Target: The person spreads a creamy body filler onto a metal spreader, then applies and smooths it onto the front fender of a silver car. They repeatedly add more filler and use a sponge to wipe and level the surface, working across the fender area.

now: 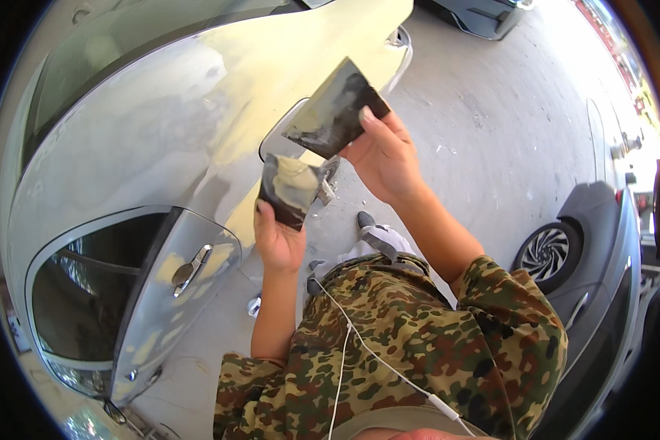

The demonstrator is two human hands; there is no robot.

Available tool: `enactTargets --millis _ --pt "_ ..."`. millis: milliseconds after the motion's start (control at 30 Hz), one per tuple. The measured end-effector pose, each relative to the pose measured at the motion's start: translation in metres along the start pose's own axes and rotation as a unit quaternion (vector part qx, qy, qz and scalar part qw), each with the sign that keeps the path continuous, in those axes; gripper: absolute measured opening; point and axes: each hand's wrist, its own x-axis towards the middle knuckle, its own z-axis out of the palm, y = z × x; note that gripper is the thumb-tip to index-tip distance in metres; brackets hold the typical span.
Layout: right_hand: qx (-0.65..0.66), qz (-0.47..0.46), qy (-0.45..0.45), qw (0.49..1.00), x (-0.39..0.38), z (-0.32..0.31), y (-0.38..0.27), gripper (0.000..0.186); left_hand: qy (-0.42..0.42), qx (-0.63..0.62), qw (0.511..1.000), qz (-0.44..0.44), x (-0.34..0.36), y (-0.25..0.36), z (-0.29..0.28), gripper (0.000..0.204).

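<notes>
My left hand (280, 246) is closed on a small dark putty spreader (290, 209) that carries a thick mound of cream body filler (290, 178). Just above and to the right, my right hand (389, 158) grips a larger dark rectangular putty spreader (336, 110), its face smeared with grey-cream filler. The two spreaders are held close to each other, in front of the silver car (147, 110). Broad pale-yellow filler patches (271, 70) cover the car's rear quarter, and smaller ones lie around the door handle (192, 270).
A grey car (601, 242) with a dark spoked wheel (548, 253) stands on the right. Part of a dark car (477, 16) shows at the top. Grey concrete floor (484, 139) lies between them. A white cable (400, 379) hangs across my camouflage shirt.
</notes>
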Motion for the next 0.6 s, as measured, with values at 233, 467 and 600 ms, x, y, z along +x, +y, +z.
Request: enactTargets --millis 233,467,600 --pt "-0.150 0.046 -0.053 0.986 -0.021 0.042 0.014 0.044 0.014 0.017 1.000 -0.010 0.004 0.013 -0.008 0.047" --pt "-0.546 0.085 -0.159 0.818 -0.025 -0.010 -0.009 0.042 0.067 0.071 0.995 0.025 0.003 -0.007 -0.010 0.049" --pt "-0.696 0.167 -0.106 0.690 0.011 -0.067 -0.023 0.040 0.089 0.074 0.991 0.065 0.011 -0.021 -0.003 0.048"
